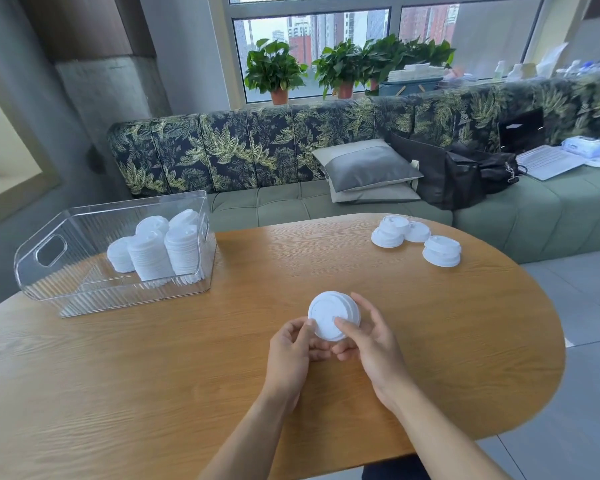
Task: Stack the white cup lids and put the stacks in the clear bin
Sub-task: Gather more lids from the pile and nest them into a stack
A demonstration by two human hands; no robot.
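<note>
A short stack of white cup lids point(328, 311) is tilted toward me above the middle of the wooden table point(187, 358). My left hand point(291, 348) grips its lower left edge and my right hand point(371, 337) grips its right side, thumb on the top lid. The clear bin point(49, 251) stands at the table's far left and holds several tall stacks of white lids point(160, 251) leaning at its right end. Loose lids in small piles point(395, 232) point(442, 251) lie at the table's far right.
A green sofa point(291, 202) with a leaf-print back runs behind the table, carrying grey pillows point(368, 168), black bags point(465, 174) and a laptop point(548, 161). Potted plants point(274, 71) stand on the window sill. The table's rounded right edge drops to grey floor tiles point(575, 341).
</note>
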